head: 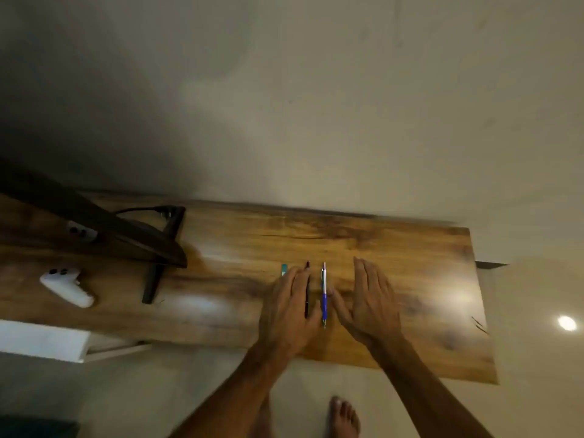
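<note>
Three pens lie side by side on a wooden desk [395, 257], pointing away from me. A blue and silver pen [324, 295] lies in the gap between my hands. To its left is a dark pen [307, 289], partly under the fingers of my left hand [289, 314]. A teal pen [284, 269] shows only its far tip beyond those fingers. My left hand lies flat with straight fingers over the dark and teal pens. My right hand [368, 301] is flat with straight fingers just right of the blue pen, thumb close to it.
A white game controller [68, 286] lies at the desk's left. A dark monitor stand [151, 248] with a cable stands behind it. A white block [41, 339] sits at the left front edge. The wall runs along the desk's back. My bare foot [344, 418] is on the floor below.
</note>
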